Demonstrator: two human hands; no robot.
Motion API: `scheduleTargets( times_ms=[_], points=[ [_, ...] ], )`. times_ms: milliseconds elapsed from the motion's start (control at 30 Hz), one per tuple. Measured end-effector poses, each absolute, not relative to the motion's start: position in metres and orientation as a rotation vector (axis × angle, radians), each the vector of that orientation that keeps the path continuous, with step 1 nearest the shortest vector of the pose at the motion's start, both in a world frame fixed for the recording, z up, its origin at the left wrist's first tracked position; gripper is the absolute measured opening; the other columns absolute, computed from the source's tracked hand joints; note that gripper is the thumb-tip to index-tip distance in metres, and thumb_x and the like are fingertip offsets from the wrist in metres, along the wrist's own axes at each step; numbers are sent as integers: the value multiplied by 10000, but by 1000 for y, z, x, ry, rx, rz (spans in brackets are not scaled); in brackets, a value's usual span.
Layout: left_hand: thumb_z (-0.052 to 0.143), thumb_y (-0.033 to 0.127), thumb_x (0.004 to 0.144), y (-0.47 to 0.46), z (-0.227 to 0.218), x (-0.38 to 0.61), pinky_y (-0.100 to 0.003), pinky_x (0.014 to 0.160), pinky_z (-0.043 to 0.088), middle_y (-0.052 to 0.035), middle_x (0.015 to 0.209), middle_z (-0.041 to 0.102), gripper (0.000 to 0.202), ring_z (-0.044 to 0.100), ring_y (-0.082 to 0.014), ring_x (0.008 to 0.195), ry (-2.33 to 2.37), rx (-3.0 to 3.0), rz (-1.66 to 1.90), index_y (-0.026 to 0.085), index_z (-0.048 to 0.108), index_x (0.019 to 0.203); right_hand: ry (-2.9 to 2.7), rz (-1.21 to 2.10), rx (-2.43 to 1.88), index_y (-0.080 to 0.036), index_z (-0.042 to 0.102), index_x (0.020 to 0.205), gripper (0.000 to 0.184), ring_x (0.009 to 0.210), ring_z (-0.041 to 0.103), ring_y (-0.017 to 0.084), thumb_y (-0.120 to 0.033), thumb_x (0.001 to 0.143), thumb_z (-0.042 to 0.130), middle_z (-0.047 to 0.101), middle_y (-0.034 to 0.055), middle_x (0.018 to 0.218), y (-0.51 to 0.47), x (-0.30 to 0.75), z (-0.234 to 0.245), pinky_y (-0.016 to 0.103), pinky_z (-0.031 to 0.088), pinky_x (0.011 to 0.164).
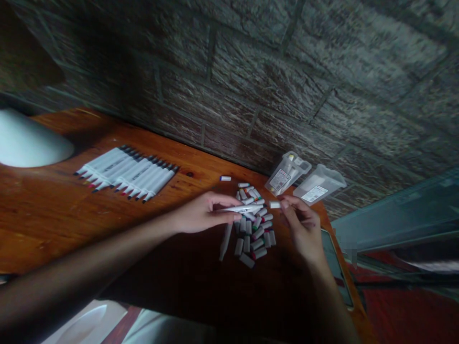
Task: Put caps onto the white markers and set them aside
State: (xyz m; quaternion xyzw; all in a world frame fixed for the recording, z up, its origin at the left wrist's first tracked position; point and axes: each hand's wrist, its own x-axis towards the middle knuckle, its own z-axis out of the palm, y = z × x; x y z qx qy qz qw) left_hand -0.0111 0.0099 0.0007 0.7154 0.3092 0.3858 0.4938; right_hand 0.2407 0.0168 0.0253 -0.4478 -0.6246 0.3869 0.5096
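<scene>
Over the table, my left hand (201, 213) is closed on a white marker (247, 209), whose tip points right. My right hand (303, 222) pinches a small white marker cap (274, 205) just to the right of that tip, apart from it. Below and between both hands lies a loose pile of marker caps (257, 233), white with coloured ends. Another marker (225, 241) lies on the table at the left side of the pile. Farther left, several uncapped white markers (132, 172) lie side by side in a row.
Two clear plastic holders (317, 184) with labels stand at the back right; the left one contains a marker or so. A tablet-like device (337, 267) lies at the right edge. A white rounded object (32, 138) stands at far left. A brick wall (229, 95) borders the table.
</scene>
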Motion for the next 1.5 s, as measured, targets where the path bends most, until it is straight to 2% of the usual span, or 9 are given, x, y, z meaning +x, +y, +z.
scheduleTargets(
  times_ms=[233, 367, 433, 600, 700, 967, 1233, 1367, 1500],
  points=[
    [650, 261, 895, 8, -2, -12, -232, 838, 502, -49, 1050, 755, 279, 688, -162, 934, 763, 1861, 967, 139, 705, 1139, -1692, 1047, -1005, -274, 776, 981, 158, 753, 653, 129, -312, 833, 736, 765, -5, 899, 13, 232, 23, 245, 512, 688],
    [582, 317, 948, 4, 2, -15, -190, 702, 473, -29, 883, 748, 256, 672, -132, 767, 855, 2082, 893, 140, 738, 1049, -1786, 1105, -1084, -239, 783, 898, 169, 674, 626, 128, -384, 839, 723, 753, -1, 821, 10, 230, 23, 233, 481, 612],
    [571, 344, 959, 1, 4, -14, -182, 672, 454, -17, 827, 739, 268, 660, -121, 714, 883, 2154, 848, 154, 749, 1020, -1818, 1114, -1152, -206, 766, 807, 313, 607, 584, 123, -483, 886, 642, 698, -2, 692, 8, 228, 24, 231, 451, 574],
    [511, 368, 995, -12, 5, -1, -194, 816, 463, -13, 1028, 766, 299, 705, -149, 881, 883, 2223, 851, 234, 716, 1166, -1628, 974, -1354, -187, 625, 676, 631, 570, 537, 133, -671, 958, 335, 603, 1, 616, -1, 214, 24, 245, 405, 548],
    [502, 368, 998, -17, 4, 4, -206, 823, 471, -8, 1019, 768, 287, 707, -159, 886, 915, 2249, 858, 258, 722, 1147, -1744, 881, -1478, -196, 556, 624, 689, 563, 514, 141, -670, 980, 205, 579, 9, 595, -3, 212, 21, 262, 366, 547],
    [511, 367, 996, -15, -2, 3, -208, 745, 462, -15, 954, 763, 273, 702, -154, 834, 941, 2399, 808, 225, 734, 1066, -1921, 801, -1461, -222, 505, 562, 667, 547, 517, 157, -602, 1007, 186, 553, 19, 545, -5, 205, 14, 286, 370, 571],
    [535, 447, 972, -25, 32, -13, -240, 700, 473, -44, 924, 761, 331, 709, -171, 797, 1022, 2614, 784, 216, 710, 1133, -2223, 1007, -1135, -184, 621, 776, 375, 623, 536, 115, -490, 967, 515, 587, -18, 678, -17, 237, 47, 218, 413, 585],
    [479, 415, 1003, -49, 51, -15, -246, 587, 427, -22, 748, 719, 313, 662, -150, 635, 1015, 2724, 654, 206, 709, 1031, -2337, 988, -1224, -207, 648, 875, 295, 613, 574, 107, -430, 995, 498, 610, -26, 688, -49, 259, 71, 201, 421, 552],
    [452, 435, 1004, -73, 58, -4, -271, 544, 399, -42, 685, 686, 364, 606, -164, 575, 908, 2789, 609, 173, 691, 924, -2614, 851, -1194, -258, 671, 1118, 281, 870, 682, 182, -415, 1011, 464, 734, 32, 975, -90, 265, 77, 276, 506, 726]
  ],
)
